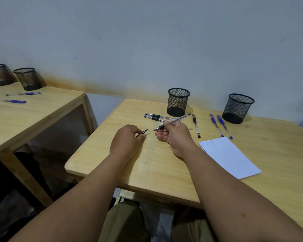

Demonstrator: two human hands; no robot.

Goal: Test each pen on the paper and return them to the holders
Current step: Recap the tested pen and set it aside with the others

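Near edge: my two bare forearms reach over the wooden table [152, 172].

Item 1, my left hand [125, 143]: fingers closed on a black pen cap [142, 132], which sticks out toward the right.

Item 2, my right hand [175, 135]: closed around an uncapped black pen [172, 121], tip pointing left toward the cap, tail slanting up and to the right. Tip and cap are near each other but apart.

Item 3, white paper [230, 157]: flat on the table to the right of my right hand, a few pen marks at its far corner.

Item 4, loose pens beyond the hands: two black pens [156, 117] side by side, one black pen [196, 125] lying alone, two blue pens [219, 125] just beyond the paper.

Item 5, far row: two black mesh holders, left holder [178, 102] and right holder [237, 108], both upright, near the wall.

Item 6, side table [42, 109] at left: two more mesh holders [27, 78] and two blue pens [16, 97].
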